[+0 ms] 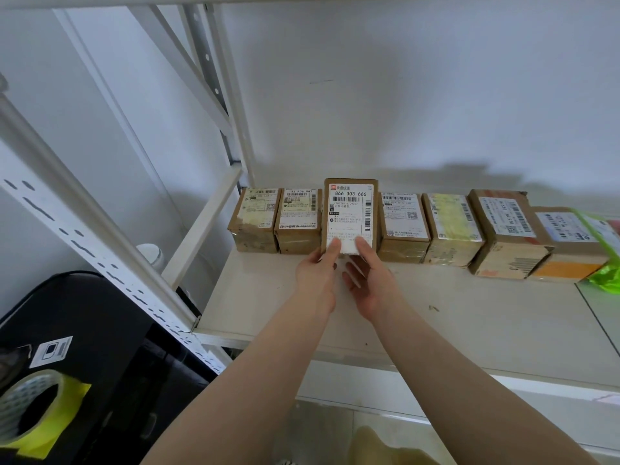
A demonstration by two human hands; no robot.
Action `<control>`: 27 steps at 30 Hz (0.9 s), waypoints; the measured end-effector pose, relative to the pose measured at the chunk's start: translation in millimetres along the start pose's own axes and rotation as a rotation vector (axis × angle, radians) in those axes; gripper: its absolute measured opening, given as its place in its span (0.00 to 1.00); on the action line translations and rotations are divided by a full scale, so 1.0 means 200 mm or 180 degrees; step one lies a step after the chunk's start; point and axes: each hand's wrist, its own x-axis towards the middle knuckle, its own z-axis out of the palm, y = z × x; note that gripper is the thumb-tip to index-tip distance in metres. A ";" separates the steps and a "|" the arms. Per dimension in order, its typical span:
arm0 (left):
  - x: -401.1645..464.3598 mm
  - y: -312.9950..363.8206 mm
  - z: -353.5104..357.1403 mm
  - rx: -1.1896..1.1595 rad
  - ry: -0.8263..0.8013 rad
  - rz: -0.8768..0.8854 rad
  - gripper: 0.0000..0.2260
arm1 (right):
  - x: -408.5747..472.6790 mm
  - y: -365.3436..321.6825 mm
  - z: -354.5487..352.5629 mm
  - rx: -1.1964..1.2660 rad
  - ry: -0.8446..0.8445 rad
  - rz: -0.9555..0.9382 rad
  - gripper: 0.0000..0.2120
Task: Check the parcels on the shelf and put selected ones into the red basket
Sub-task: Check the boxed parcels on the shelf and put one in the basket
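Observation:
A row of several brown cardboard parcels with white labels stands along the back of the white shelf [469,317]. One parcel [350,213], labelled 866 303 666, is tilted up with its label facing me. My left hand [318,273] grips its lower left corner, thumb on the label. My right hand [369,280] holds its lower right edge, thumb on the label and fingers beneath. Neighbouring parcels lie flat at its left [297,219] and right [404,223]. No red basket is in view.
A green plastic bag [604,260] lies at the row's right end. The white perforated shelf upright [100,250] slants across the left. Below left sit a black case [110,330] and a roll of tape [30,407] on yellow paper.

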 end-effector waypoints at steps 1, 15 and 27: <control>0.00 0.00 0.00 0.0005 -0.0003 -0.0003 0.22 | 0.00 0.00 0.00 0.0011 -0.0017 -0.0002 0.16; -0.01 0.03 -0.01 -0.0011 0.0042 0.0009 0.27 | 0.00 0.01 0.01 -0.0013 -0.0063 -0.0004 0.20; -0.10 0.02 -0.08 0.0500 -0.0471 0.0056 0.33 | -0.19 0.00 -0.08 -0.0036 -0.0001 -0.0183 0.11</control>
